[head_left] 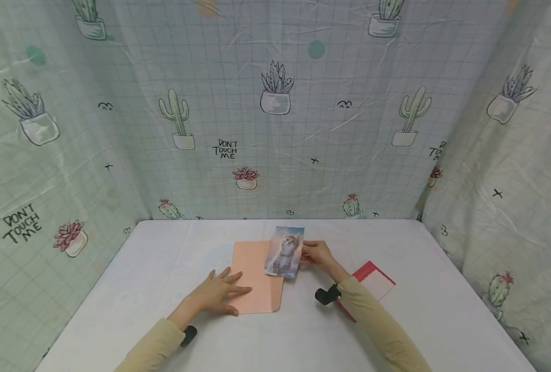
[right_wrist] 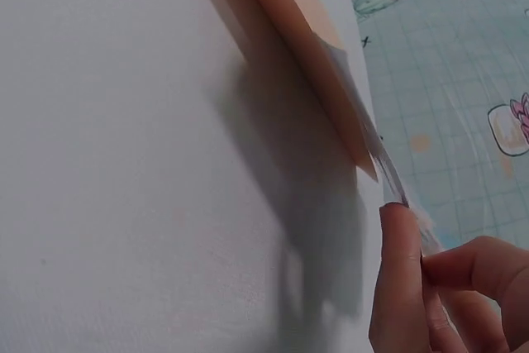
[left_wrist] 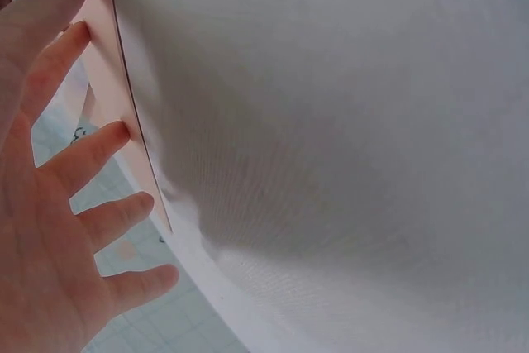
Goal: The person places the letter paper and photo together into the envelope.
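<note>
A peach-coloured paper folder (head_left: 252, 258) lies on the table. My left hand (head_left: 215, 293), fingers spread, rests at its left edge; in the left wrist view, fingertips touch the folder (left_wrist: 120, 80). A printed picture of a kitten (head_left: 285, 253) overlaps the folder's upper right part. At the picture's right edge, my right hand (head_left: 317, 253) pinches it between thumb and fingers. Seen from the right wrist, the picture (right_wrist: 376, 142) stands tilted, nearly edge-on, against the folder's side. Whether any of it is tucked into the folder I cannot tell.
A red and white flat item (head_left: 375, 279), perhaps paper or a pad, lies on the right, partly hidden under my right forearm. The white table (head_left: 164, 258) is enclosed at the back and sides by a cactus-print cloth (head_left: 275, 155).
</note>
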